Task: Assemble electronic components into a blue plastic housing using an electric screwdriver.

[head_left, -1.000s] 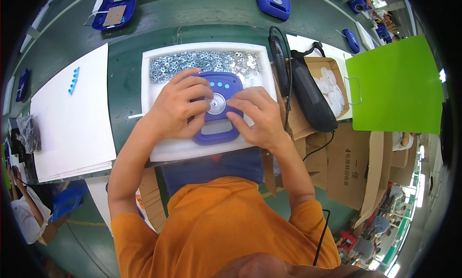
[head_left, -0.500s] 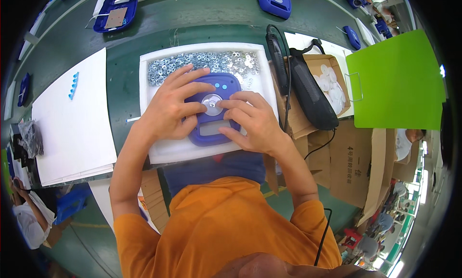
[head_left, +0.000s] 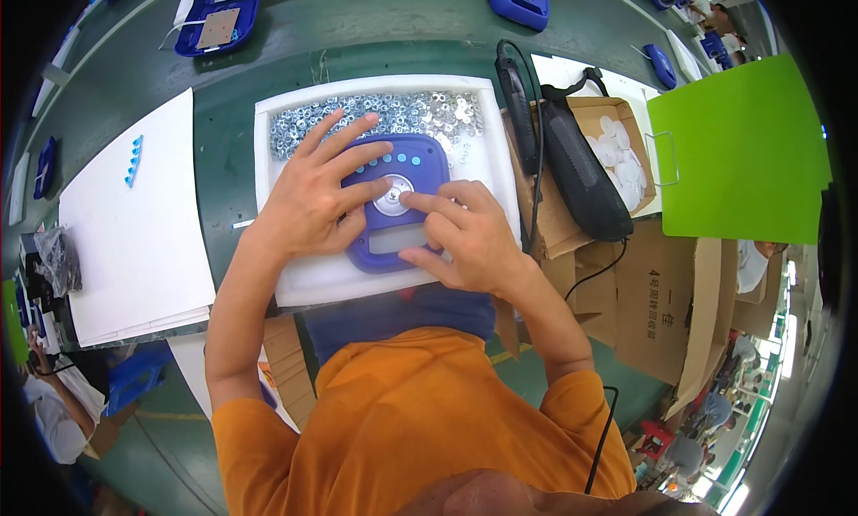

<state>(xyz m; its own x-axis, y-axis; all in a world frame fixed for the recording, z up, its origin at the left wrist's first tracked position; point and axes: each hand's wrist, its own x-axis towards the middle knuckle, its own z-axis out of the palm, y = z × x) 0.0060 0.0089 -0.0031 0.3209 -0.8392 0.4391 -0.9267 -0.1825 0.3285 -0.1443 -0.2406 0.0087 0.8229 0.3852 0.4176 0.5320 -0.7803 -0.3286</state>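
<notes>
Blue case [head_left: 393,220] sits partly under the spread left hand [head_left: 313,199]; right hand [head_left: 474,234]'s loosely spread too, index finger at the silver disc [head_left: 393,195].

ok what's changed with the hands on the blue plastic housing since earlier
The bare right hand moved left from the right edge of the round silver disc; its index fingertip is now over the disc, its thumb lower. The bare left hand's fingers shifted, uncovering more round light-blue dots. Nothing visibly let go. The blue plastic housing stayed on the white foam tray.
</notes>
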